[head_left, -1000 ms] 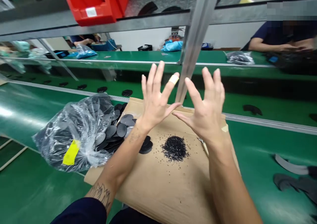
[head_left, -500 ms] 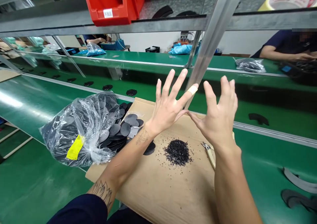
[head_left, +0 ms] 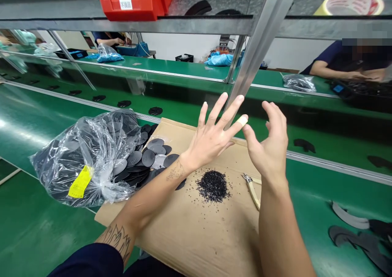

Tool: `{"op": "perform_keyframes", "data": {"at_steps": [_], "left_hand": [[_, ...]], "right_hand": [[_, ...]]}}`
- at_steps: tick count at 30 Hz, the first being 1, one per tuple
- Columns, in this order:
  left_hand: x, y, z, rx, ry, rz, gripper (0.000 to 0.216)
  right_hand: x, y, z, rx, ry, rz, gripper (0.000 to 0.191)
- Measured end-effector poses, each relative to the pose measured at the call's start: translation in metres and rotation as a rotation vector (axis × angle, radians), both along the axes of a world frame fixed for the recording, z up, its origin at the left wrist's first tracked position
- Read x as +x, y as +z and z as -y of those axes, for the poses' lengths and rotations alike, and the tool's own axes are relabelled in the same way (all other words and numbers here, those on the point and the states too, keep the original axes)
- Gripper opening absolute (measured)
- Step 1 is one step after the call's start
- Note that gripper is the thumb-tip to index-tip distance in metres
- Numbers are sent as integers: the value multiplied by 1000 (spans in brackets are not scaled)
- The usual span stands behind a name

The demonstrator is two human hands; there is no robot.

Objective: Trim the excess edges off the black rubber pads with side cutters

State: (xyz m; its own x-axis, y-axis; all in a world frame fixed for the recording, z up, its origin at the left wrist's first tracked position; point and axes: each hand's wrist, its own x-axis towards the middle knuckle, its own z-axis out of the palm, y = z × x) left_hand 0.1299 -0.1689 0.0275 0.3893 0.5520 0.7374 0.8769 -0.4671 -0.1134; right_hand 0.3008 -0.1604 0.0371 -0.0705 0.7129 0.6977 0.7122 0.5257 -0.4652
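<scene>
While the green surface (head_left: 309,199) carries a tan cardboard sheet (head_left: 183,232), I see the left hand (head_left: 211,142), fingers spread, and right hand (head_left: 271,150), fingers bunched, thumb apart, both holding nothing. On the sheet, beside cream-handled metal nippers (head_left: 252,194), a heap of tiny black bits (head_left: 212,186) looks light and slippery; I'd pinch 1 at a time.

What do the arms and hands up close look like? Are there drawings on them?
Yes! The bare left hand has a pale yellow wrap around its index finger. Its arm shows a small, faint tattoo near the wrist, a bold black-lined tattoo higher up, and a dark navy-blue sleeve. The bare right hand shows no drawings.
</scene>
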Motion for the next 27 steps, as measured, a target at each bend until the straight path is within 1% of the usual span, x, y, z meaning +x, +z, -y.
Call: {"op": "perform_keyframes", "data": {"at_steps": [3, 5, 8, 10, 13, 19, 27], "left_hand": [[6, -2, 3, 0, -14, -30, 63], [11, -5, 6, -3, -27, -43, 65], [20, -9, 11, -6, -52, -55, 67], [25, -13, 14, -3, -73, -63, 68], [29, -17, 16, 9, -109, -70, 69], [28, -19, 16, -19, -154, -51, 80], [23, -17, 13, -69, -197, -107, 78]], "right_hand": [[-6, 5, 5, -28, 105, -225, 46], [-11, 9, 8, -69, 204, -375, 40], [-14, 13, 11, -178, 370, -520, 40], [-14, 14, 12, -252, 438, -566, 41], [-12, 14, 12, -309, 459, -610, 38], [-10, 15, 16, -319, 434, -637, 37], [-9, 13, 15, -263, 425, -649, 25]]}}
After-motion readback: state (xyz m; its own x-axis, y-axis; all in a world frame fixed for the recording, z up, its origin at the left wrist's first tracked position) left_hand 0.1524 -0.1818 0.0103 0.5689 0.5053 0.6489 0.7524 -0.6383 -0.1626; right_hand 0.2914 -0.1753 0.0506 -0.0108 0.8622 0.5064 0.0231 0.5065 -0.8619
